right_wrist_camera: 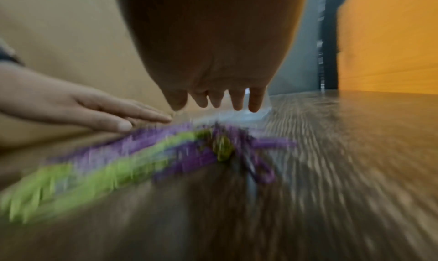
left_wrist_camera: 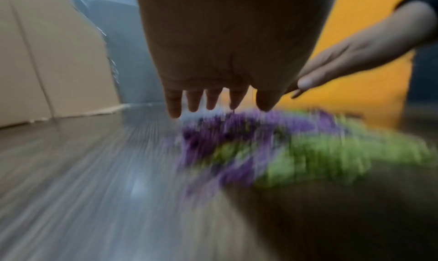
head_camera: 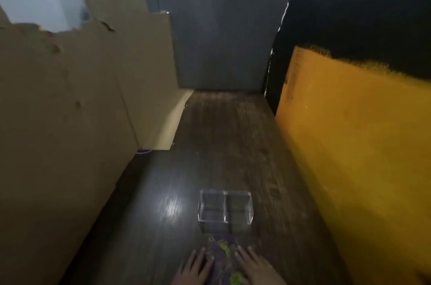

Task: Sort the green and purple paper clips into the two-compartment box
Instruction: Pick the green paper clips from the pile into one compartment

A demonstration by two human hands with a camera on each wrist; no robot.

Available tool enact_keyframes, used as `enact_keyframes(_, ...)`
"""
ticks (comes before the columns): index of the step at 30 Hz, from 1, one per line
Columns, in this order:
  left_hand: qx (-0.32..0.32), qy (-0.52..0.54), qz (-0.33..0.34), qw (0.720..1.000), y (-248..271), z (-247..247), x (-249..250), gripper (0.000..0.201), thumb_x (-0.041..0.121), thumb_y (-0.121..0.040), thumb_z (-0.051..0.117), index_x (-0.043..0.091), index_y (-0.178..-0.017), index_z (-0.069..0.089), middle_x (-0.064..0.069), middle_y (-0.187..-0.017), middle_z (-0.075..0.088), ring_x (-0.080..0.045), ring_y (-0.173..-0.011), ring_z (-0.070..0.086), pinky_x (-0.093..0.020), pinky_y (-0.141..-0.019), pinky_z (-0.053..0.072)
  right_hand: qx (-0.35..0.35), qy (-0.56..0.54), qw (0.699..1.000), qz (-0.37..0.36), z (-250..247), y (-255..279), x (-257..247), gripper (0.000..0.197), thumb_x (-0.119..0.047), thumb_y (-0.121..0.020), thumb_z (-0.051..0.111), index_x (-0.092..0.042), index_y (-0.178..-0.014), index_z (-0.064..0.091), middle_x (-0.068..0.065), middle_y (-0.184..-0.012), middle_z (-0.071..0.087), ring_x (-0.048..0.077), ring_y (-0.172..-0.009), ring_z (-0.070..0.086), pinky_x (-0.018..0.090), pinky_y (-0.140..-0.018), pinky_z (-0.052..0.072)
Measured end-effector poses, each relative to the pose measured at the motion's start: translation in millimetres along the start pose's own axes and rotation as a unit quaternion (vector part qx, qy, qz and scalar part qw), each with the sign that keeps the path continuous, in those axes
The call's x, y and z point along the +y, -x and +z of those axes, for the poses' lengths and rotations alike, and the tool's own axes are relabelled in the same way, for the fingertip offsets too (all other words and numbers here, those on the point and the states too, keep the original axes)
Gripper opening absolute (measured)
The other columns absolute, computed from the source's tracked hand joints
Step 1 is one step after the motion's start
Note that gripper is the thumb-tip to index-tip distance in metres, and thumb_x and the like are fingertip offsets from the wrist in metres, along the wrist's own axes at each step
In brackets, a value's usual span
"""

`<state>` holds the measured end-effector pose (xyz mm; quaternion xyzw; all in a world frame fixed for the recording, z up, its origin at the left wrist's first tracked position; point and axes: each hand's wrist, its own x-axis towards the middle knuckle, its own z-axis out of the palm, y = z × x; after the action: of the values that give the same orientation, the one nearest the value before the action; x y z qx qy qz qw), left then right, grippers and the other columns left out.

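Note:
A clear two-compartment box [head_camera: 225,209] stands on the dark wooden table [head_camera: 228,140]; both compartments look empty. Just in front of it lies a blurred pile of purple and green paper clips [head_camera: 222,259], seen also as a pile of clips [left_wrist_camera: 272,149] and a pile of clips [right_wrist_camera: 147,158] in the wrist views. My left hand [head_camera: 194,266] lies to the left of the pile and my right hand [head_camera: 255,266] to its right. Both hands have straight fingers and hold nothing. The left hand [left_wrist_camera: 213,100] and the right hand [right_wrist_camera: 222,100] hover low over the table.
A torn cardboard wall [head_camera: 70,109] stands on the left, an orange panel [head_camera: 349,133] on the right, and a grey board [head_camera: 221,32] at the back. Bare tabletop stretches beyond the box.

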<state>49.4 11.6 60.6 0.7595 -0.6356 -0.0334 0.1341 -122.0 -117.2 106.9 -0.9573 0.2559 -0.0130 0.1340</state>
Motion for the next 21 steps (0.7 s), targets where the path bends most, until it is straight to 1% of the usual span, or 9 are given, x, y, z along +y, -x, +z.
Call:
enact_keyframes(1, -0.053, 0.032, -0.020, 0.998, -1, -20, -1, 0.078, 0.051, -0.077, 0.033, 0.030, -0.147, 0.005, 0.000, -0.156, 0.019, -0.010, -0.133, 0.042, -0.018, -0.068, 0.052, 0.008, -0.006, 1.000, 0.025, -20, 1, 0, 0.071, -0.045, -0.076, 0.027, -0.019, -0.143, 0.029, 0.008, -0.146, 0.021, 0.002, -0.107, 0.063, 0.016, -0.072, 0.054)
enact_keyframes(2, -0.057, 0.059, -0.054, 0.995, 2, -32, 3, 0.088, 0.057, -0.069, 0.035, 0.030, -0.148, 0.005, 0.005, -0.146, 0.037, -0.011, -0.135, 0.039, -0.016, -0.069, 0.052, 0.007, 0.004, 0.999, 0.042, -28, 6, -4, 0.068, -0.046, -0.074, 0.028, -0.021, -0.136, 0.041, 0.004, -0.154, 0.005, 0.005, -0.116, 0.058, 0.018, -0.081, 0.053)
enact_keyframes(3, -0.072, 0.063, -0.061, 0.994, 5, -48, 5, 0.086, 0.056, -0.069, 0.038, 0.031, -0.147, 0.011, 0.008, -0.136, 0.045, -0.011, -0.129, 0.047, -0.014, -0.074, 0.052, 0.029, 0.016, 0.999, 0.023, -29, 10, -4, 0.063, -0.046, -0.076, 0.029, -0.023, -0.131, 0.049, -0.012, -0.137, 0.007, 0.008, -0.121, 0.055, 0.020, -0.086, 0.051)
enact_keyframes(4, -0.079, 0.057, -0.055, 0.994, 13, -56, 5, 0.073, 0.049, -0.076, 0.041, 0.033, -0.144, 0.020, 0.008, -0.135, 0.044, -0.011, -0.125, 0.052, -0.015, -0.085, 0.049, 0.002, 0.012, 1.000, 0.023, -30, 15, -5, 0.058, -0.044, -0.080, 0.030, -0.024, -0.132, 0.048, -0.011, -0.145, 0.019, 0.011, -0.126, 0.051, 0.023, -0.094, 0.047)
enact_keyframes(6, -0.135, 0.052, -0.062, 0.988, 20, -73, 8, 0.053, 0.036, -0.089, 0.044, 0.029, -0.140, 0.031, 0.004, -0.146, 0.031, -0.015, -0.132, 0.040, -0.023, -0.106, 0.036, -0.066, -0.014, 0.997, 0.043, -37, 23, -9, 0.052, -0.035, -0.092, 0.035, -0.022, -0.142, 0.034, -0.004, -0.153, 0.026, 0.018, -0.138, 0.033, 0.030, -0.110, 0.032)
enact_keyframes(9, -0.125, 0.027, -0.081, 0.988, 18, -87, 6, 0.048, 0.033, -0.092, 0.043, 0.029, -0.139, 0.033, 0.002, -0.146, 0.031, -0.019, -0.133, 0.033, -0.033, -0.108, 0.029, -0.060, -0.005, 0.995, 0.075, -48, 34, -14, 0.036, -0.027, -0.094, 0.042, -0.018, -0.129, 0.047, 0.000, -0.132, 0.047, 0.020, -0.122, 0.045, 0.031, -0.100, 0.037)
enact_keyframes(11, -0.126, 0.011, -0.083, 0.989, 17, -88, 10, 0.047, 0.036, -0.091, 0.045, 0.030, -0.137, 0.036, 0.003, -0.142, 0.035, -0.019, -0.131, 0.034, -0.034, -0.106, 0.030, -0.084, -0.002, 0.991, 0.101, -43, 38, -21, 0.031, -0.028, -0.095, 0.040, -0.017, -0.121, 0.051, 0.001, -0.124, 0.051, 0.019, -0.117, 0.048, 0.031, -0.095, 0.039)
enact_keyframes(15, -0.149, -0.015, -0.077, 0.986, 11, -85, 9, 0.043, 0.034, -0.090, 0.048, 0.029, -0.133, 0.043, 0.001, -0.134, 0.043, -0.022, -0.125, 0.039, -0.035, -0.100, 0.037, -0.085, -0.046, 0.985, 0.144, -32, 33, -30, 0.030, -0.022, -0.093, 0.045, -0.017, -0.121, 0.054, 0.004, -0.122, 0.054, 0.020, -0.117, 0.051, 0.032, -0.094, 0.042)
enact_keyframes(21, -0.114, 0.009, -0.099, 0.989, 3, -92, 2, 0.043, 0.030, -0.091, 0.049, 0.027, -0.133, 0.044, -0.001, -0.130, 0.047, -0.023, -0.120, 0.043, -0.035, -0.098, 0.039, -0.046, -0.054, 0.981, 0.182, -41, 24, -25, 0.025, -0.022, -0.092, 0.048, -0.016, -0.115, 0.057, 0.004, -0.120, 0.056, 0.023, -0.112, 0.055, 0.032, -0.088, 0.044)
